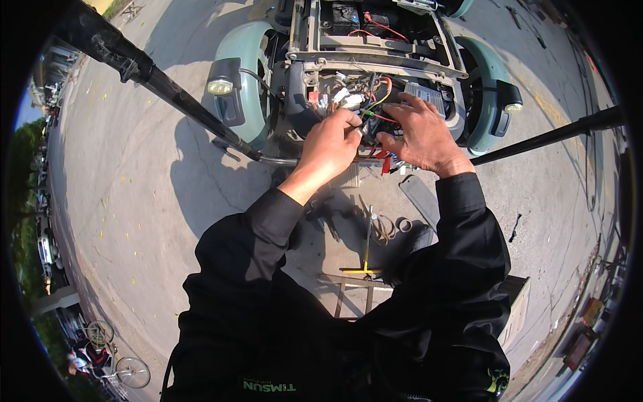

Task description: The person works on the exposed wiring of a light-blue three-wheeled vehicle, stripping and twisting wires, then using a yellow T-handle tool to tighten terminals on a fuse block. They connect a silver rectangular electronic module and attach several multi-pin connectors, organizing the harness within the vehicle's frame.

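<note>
Both hands are over the wiring harness in the opened body of a small pale-green vehicle. My left hand is closed, its thumb and index finger pinching a thin wire whose end is partly hidden. Across from it, my right hand has its thumb and fingers apart above the wires, palm down. A red wire with a green part runs between the two hands. White plug connectors lie beyond the left fingertips. Red connectors hang below the right thumb.
A finned metal box sits right of the wiring. Farther back are black batteries within the metal frame. Green fenders flank the body; a black bar slants in from the left. A yellow T-handled tool is below.
</note>
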`<move>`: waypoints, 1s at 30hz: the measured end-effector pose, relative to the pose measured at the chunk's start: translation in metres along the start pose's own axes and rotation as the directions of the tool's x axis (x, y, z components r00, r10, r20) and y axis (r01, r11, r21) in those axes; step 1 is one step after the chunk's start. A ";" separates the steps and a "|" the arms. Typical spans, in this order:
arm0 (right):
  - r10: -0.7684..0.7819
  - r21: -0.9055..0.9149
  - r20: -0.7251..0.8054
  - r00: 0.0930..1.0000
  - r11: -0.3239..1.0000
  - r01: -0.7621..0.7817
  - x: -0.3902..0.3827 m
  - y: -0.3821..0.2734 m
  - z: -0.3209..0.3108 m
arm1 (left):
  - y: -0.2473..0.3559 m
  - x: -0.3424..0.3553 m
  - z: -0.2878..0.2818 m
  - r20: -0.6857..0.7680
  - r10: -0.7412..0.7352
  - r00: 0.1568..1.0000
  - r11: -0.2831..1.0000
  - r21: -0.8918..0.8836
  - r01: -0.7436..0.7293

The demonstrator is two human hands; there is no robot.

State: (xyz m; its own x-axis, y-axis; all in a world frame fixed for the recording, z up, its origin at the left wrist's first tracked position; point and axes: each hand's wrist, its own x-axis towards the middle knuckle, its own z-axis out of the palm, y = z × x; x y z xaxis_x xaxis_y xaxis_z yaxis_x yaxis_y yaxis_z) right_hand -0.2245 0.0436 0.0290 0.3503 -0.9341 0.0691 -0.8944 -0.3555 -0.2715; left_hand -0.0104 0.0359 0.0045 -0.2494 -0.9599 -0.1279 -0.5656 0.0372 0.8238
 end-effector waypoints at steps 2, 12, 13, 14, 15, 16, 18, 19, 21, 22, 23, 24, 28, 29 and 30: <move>0.010 0.025 0.010 1.000 1.000 -0.010 0.000 -0.002 -0.001 | 0.001 0.000 0.000 0.001 0.007 1.000 1.000 0.017 -0.007; 0.046 0.139 -0.084 0.995 0.990 -0.034 0.004 -0.010 -0.003 | 0.000 0.001 0.000 -0.043 0.012 0.999 0.995 0.098 -0.008; 0.039 0.132 -0.067 0.997 0.991 -0.030 0.004 -0.009 -0.004 | 0.001 -0.001 0.000 -0.052 0.004 0.999 0.995 0.096 0.001; 0.033 0.125 -0.082 0.996 0.992 -0.022 0.005 -0.008 -0.005 | 0.002 -0.001 -0.001 -0.034 -0.007 0.999 0.989 0.145 0.012; 0.028 0.118 -0.095 0.995 0.993 -0.016 0.005 -0.007 -0.006 | 0.002 -0.002 -0.001 -0.014 -0.032 0.999 0.981 0.191 0.034; 0.023 0.107 -0.098 0.995 0.994 -0.012 0.005 -0.007 -0.006 | 0.003 -0.002 -0.001 0.013 -0.068 0.998 0.970 0.237 0.063; 0.020 -0.006 -0.122 0.992 1.000 -0.021 0.007 -0.008 -0.007 | 0.002 -0.001 0.000 0.044 -0.041 0.998 0.971 0.238 0.029; 0.013 -0.057 -0.122 0.992 0.998 -0.020 0.007 -0.010 -0.007 | 0.001 0.001 0.000 0.084 -0.068 0.994 0.975 0.218 0.048; 0.021 -0.132 -0.084 0.996 0.991 -0.032 0.010 -0.015 -0.009 | -0.002 0.002 0.002 0.092 -0.072 0.993 0.988 0.144 0.058; -0.003 -0.111 -0.088 0.996 0.994 -0.007 0.012 -0.017 -0.011 | -0.003 0.003 0.003 0.102 -0.105 0.989 0.992 0.085 0.096; 0.012 -0.099 -0.057 0.998 0.995 -0.018 0.015 -0.017 -0.015 | -0.004 0.006 0.005 0.117 -0.140 0.983 0.990 0.030 0.138; 0.031 -0.090 -0.018 0.999 0.995 -0.032 0.017 -0.018 -0.017 | -0.005 0.007 0.007 0.150 -0.191 0.970 0.980 -0.024 0.196; 0.082 -0.045 0.131 0.988 0.996 -0.077 0.030 -0.008 -0.023 | -0.003 0.008 0.014 0.303 -0.232 0.924 0.810 -0.466 0.356; 0.140 0.000 0.158 0.977 0.990 -0.142 0.033 -0.005 -0.022 | -0.002 0.008 0.015 0.338 -0.218 0.916 0.752 -0.540 0.378; 0.173 0.010 0.120 0.978 0.984 -0.175 0.034 -0.003 -0.019 | -0.001 0.008 0.015 0.319 -0.228 0.920 0.778 -0.509 0.369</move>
State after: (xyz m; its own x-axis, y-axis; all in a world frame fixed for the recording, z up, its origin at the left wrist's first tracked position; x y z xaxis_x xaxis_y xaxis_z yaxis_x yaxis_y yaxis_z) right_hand -0.2148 0.0122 0.0506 0.2214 -0.9706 -0.0950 -0.9391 -0.1860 -0.2888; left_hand -0.0240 0.0323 -0.0060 -0.3515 -0.8029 -0.4814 -0.1317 -0.4667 0.8745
